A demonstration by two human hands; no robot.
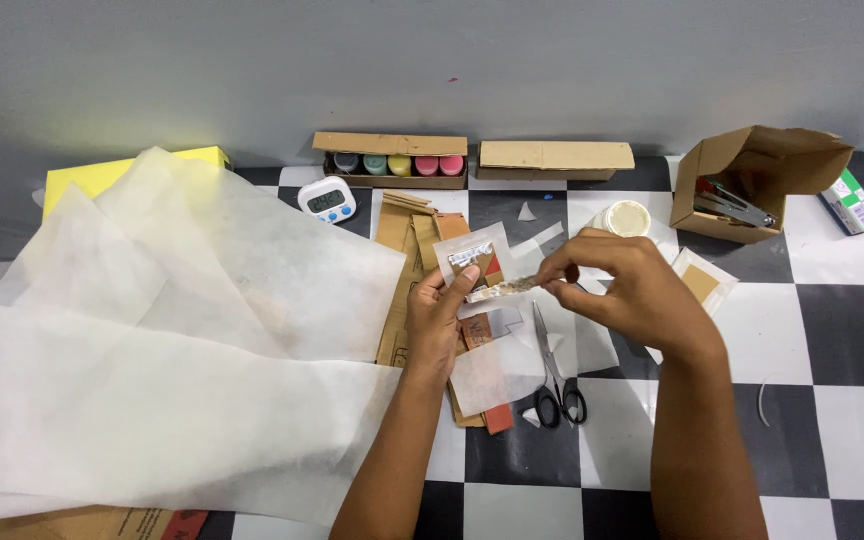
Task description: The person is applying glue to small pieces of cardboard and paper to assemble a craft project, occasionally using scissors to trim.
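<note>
My left hand (439,310) and my right hand (622,285) hold between them a small folded strip of thin white paper wrapped around a cardboard piece (500,288), each hand pinching one end. Just behind the strip lies a small cardboard piece with a red patch under translucent paper (477,258). Black-handled scissors (555,375) lie on the floor below my hands. Brown cardboard strips (407,240) and cut pieces of translucent paper lie under and around my hands.
Large sheets of white tissue paper (152,340) cover the left of the checkered floor. At the back stand a cardboard box of paint pots (392,162), a closed flat box (555,158), a white timer (327,200), a round tub (626,217), an open carton holding a stapler (737,195), a yellow board (92,175).
</note>
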